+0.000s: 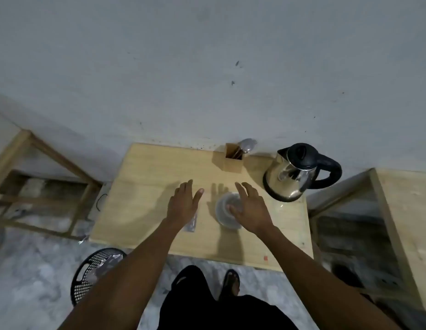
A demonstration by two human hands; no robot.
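Note:
A clear plastic cup (225, 211) stands on the small wooden table (147, 186). My right hand (251, 208) hovers over the cup's right side with fingers spread, holding nothing. My left hand (183, 202) is stretched flat above the table to the cup's left, fingers straight. A clear sachet (191, 223) lies on the table, partly hidden under my left wrist. A steel electric kettle (295, 173) with a black lid and handle stands at the table's back right.
A wooden holder (233, 160) with spoons sits at the back edge by the wall. A black mesh basket (93, 272) stands on the floor front left. Wooden frames flank the table on the left (40, 167) and right (385, 210). My sandalled foot (231, 281) is below the table.

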